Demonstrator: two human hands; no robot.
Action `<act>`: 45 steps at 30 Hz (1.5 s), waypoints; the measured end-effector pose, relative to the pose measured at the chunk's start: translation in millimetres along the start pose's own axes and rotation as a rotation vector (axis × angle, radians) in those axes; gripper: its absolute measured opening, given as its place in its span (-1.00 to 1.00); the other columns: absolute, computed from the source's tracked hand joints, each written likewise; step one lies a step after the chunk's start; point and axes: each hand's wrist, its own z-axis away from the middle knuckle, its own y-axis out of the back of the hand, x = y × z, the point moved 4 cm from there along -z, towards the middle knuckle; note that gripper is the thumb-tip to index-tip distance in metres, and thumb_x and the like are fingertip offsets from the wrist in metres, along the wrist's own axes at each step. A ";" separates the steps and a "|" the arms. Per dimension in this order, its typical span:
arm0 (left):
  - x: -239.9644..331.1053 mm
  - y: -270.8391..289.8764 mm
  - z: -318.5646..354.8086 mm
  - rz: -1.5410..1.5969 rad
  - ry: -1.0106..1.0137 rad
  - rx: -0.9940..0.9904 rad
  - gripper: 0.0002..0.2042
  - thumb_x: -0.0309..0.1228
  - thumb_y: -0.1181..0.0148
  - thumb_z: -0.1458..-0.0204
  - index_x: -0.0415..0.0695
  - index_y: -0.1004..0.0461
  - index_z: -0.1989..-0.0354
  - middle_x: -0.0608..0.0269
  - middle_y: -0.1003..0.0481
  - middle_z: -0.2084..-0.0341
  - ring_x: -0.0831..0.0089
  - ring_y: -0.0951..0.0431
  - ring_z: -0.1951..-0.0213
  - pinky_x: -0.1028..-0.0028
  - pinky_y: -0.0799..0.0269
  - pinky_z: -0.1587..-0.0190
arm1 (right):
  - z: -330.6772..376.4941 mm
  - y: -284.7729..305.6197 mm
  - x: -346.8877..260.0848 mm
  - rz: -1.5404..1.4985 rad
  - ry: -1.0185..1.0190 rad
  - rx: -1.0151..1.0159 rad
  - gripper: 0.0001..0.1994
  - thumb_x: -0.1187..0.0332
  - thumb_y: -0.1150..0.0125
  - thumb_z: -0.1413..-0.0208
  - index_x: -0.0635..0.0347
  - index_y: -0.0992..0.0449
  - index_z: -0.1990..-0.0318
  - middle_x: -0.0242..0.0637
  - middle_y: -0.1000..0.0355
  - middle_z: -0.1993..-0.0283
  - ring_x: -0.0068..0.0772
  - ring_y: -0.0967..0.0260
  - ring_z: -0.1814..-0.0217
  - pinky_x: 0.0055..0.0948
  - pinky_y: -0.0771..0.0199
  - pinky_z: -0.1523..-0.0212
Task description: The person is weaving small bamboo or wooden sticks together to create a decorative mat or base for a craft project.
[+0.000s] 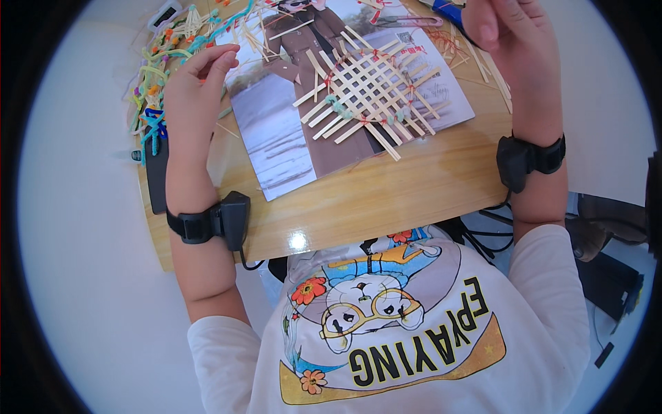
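A round lattice of woven pale bamboo strips (369, 93), tied with red and green thread, lies on an open magazine (289, 138) on the wooden table (386, 200). My left hand (196, 86) hovers at the magazine's left edge with fingertips pinched together; nothing shows between them. It is close to a heap of coloured pipe cleaners (155, 76). My right hand (514, 31) is raised at the top right, beyond the lattice, with fingers curled and partly cut off by the frame. Both wrists carry black strapped devices.
Loose bamboo strips (265, 31) are scattered at the back of the table. A blue object (448, 10) lies near my right hand. Red thread (455, 45) sits right of the lattice. A dark flat object (156, 176) is at the table's left edge. Cables and dark items lie on the floor at right.
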 end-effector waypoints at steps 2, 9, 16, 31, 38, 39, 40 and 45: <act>0.3 8.4 -0.6 0.074 0.036 -0.107 -0.80 -0.36 -0.14 -0.10 -0.20 -0.57 0.21 0.31 -0.55 0.43 0.63 -0.48 0.35 0.61 -0.35 0.23 | -0.9 2.6 -0.5 -0.066 0.067 -0.007 -0.77 0.26 0.02 -0.27 0.26 -0.43 0.25 -0.32 -0.38 0.58 -0.61 -0.29 0.63 -0.71 -0.30 0.59; -4.3 18.8 8.4 0.114 0.157 -0.373 -0.84 -0.45 -0.10 -0.12 -0.27 -0.54 0.23 0.36 -0.49 0.49 0.65 -0.44 0.40 0.62 -0.34 0.27 | 0.4 5.9 -3.1 -0.309 0.031 0.252 -0.74 0.26 0.20 -0.32 0.22 -0.35 0.31 -0.06 -0.45 0.26 -0.40 -0.42 0.41 -0.51 -0.48 0.38; 3.1 6.2 16.9 -0.032 0.272 -0.514 -0.85 -0.46 -0.13 -0.11 -0.29 -0.53 0.26 0.34 -0.52 0.46 0.64 -0.48 0.41 0.62 -0.37 0.29 | 1.7 3.3 -8.7 -0.291 -0.045 0.004 -0.71 0.23 0.23 -0.33 0.18 -0.36 0.33 -0.30 -0.36 0.48 -0.52 -0.29 0.50 -0.59 -0.32 0.43; 28.2 -1.9 29.5 0.025 0.058 -0.705 -0.88 -0.49 -0.19 -0.02 -0.26 -0.56 0.31 0.33 -0.55 0.45 0.64 -0.45 0.37 0.59 -0.32 0.30 | 0.1 21.6 -13.0 -0.039 0.003 -0.219 -0.46 -0.06 0.38 -0.32 0.21 -0.44 0.23 -0.41 -0.30 0.50 -0.68 0.00 0.60 -0.64 -0.05 0.49; 42.8 -12.5 30.7 -0.025 -0.096 -0.571 -0.88 -0.49 -0.15 -0.04 -0.24 -0.55 0.30 0.33 -0.52 0.44 0.61 -0.43 0.35 0.58 -0.30 0.28 | 4.8 -12.1 7.2 0.397 -0.196 -0.056 -0.69 0.23 0.11 -0.30 0.25 -0.44 0.02 -0.28 -0.46 0.26 -0.74 -0.13 0.55 -0.69 -0.20 0.48; 43.1 -16.0 32.7 -0.032 -0.083 -0.569 -0.88 -0.49 -0.15 -0.04 -0.24 -0.55 0.30 0.33 -0.52 0.44 0.61 -0.43 0.35 0.58 -0.30 0.28 | 5.0 -23.8 7.7 0.384 -0.198 -0.061 -0.69 0.23 0.11 -0.30 0.25 -0.44 0.02 -0.28 -0.46 0.26 -0.74 -0.13 0.55 -0.69 -0.20 0.48; 45.4 -19.2 35.0 -0.034 -0.125 -0.561 -0.88 -0.49 -0.14 -0.05 -0.24 -0.55 0.29 0.32 -0.52 0.43 0.59 -0.43 0.34 0.58 -0.30 0.27 | 5.8 -39.6 11.3 0.365 -0.277 -0.086 -0.72 0.30 -0.03 -0.20 0.23 -0.45 0.01 -0.33 -0.48 0.21 -0.72 -0.24 0.51 -0.68 -0.29 0.47; 51.2 -27.2 38.4 -0.055 -0.209 -0.572 -0.88 -0.48 -0.14 -0.07 -0.23 -0.55 0.26 0.27 -0.52 0.38 0.53 -0.46 0.30 0.54 -0.31 0.22 | 25.7 -95.9 46.6 0.271 -0.537 -0.189 -0.50 0.32 -0.19 -0.10 0.19 -0.28 -0.20 -0.29 -0.42 -0.03 -0.64 -0.36 0.46 -0.61 -0.43 0.42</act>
